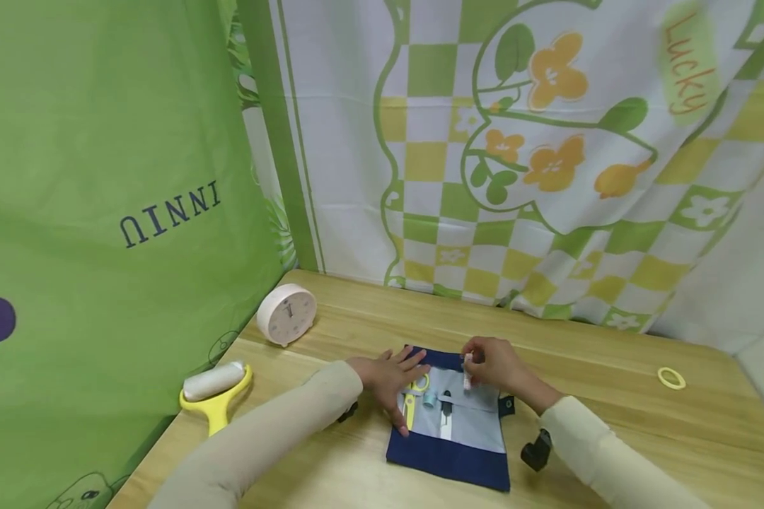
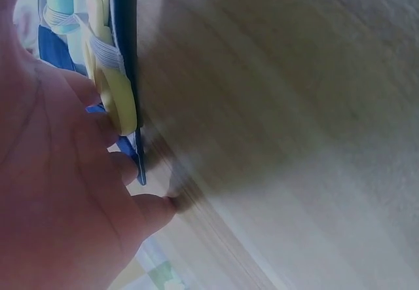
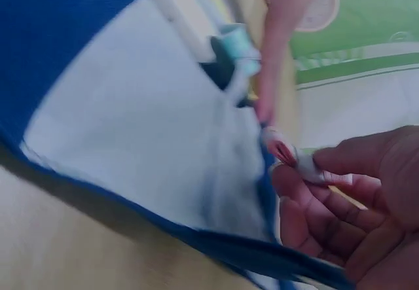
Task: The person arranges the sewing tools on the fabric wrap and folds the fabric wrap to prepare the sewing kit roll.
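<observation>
A navy pouch with a pale grey lining (image 1: pixel 452 463) lies unfolded on the table. My left hand (image 1: pixel 390 380) rests spread over its left edge, fingers straight, beside the yellow scissors (image 1: pixel 409 411). An elastic band crosses the scissors' handle (image 2: pixel 118 100) in the left wrist view. Next to them sit a small teal cylinder (image 1: pixel 429 400) and a slim white tool with a black end (image 1: pixel 446 418). At the pouch's upper right, my right hand (image 1: pixel 498 364) pinches a small rolled tape measure (image 3: pixel 304 162), white with red inside, between thumb and fingers.
To the left stand a pale pink round clock (image 1: pixel 286 314) and a yellow-handled lint roller (image 1: pixel 215 385). A yellow ring (image 1: pixel 671 378) lies far right on the wooden table (image 1: pixel 598 396). Green cloth (image 1: pixel 127 141) and a patterned curtain (image 1: pixel 433 155) hang along the left and back.
</observation>
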{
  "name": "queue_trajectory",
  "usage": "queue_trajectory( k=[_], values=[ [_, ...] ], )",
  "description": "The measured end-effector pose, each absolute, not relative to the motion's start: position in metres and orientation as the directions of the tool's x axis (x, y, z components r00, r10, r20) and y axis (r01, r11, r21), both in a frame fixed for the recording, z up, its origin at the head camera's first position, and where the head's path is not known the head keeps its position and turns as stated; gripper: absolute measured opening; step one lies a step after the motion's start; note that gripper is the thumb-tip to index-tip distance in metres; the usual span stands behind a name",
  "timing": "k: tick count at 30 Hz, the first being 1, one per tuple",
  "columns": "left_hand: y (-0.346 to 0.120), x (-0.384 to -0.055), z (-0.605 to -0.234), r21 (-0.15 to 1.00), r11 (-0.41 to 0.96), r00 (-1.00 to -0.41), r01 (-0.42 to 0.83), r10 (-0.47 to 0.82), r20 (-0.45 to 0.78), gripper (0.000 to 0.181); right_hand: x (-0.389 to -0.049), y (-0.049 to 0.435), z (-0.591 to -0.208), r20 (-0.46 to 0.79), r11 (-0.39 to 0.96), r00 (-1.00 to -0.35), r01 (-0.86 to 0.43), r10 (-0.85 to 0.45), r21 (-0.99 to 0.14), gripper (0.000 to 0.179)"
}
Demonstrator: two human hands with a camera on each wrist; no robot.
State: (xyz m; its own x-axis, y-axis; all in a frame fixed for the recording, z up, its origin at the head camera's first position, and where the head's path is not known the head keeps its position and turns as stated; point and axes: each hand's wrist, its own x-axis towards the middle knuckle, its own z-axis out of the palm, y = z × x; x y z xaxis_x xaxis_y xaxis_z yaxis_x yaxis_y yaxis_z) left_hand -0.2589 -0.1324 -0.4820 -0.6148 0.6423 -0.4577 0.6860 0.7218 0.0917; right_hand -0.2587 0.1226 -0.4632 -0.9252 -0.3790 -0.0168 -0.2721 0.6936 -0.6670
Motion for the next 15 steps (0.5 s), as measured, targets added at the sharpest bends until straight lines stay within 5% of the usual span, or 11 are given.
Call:
queue_trajectory(
  k=[15],
  values=[
    [-0.133,-0.26,-0.483,0.102,0.72,-0.612,0.686,0.647,-0.455,0.128,-0.262,0.119,-0.484,-0.112,0.712,-0.902,-0.248,-0.418,-0.657,0.003]
  ],
)
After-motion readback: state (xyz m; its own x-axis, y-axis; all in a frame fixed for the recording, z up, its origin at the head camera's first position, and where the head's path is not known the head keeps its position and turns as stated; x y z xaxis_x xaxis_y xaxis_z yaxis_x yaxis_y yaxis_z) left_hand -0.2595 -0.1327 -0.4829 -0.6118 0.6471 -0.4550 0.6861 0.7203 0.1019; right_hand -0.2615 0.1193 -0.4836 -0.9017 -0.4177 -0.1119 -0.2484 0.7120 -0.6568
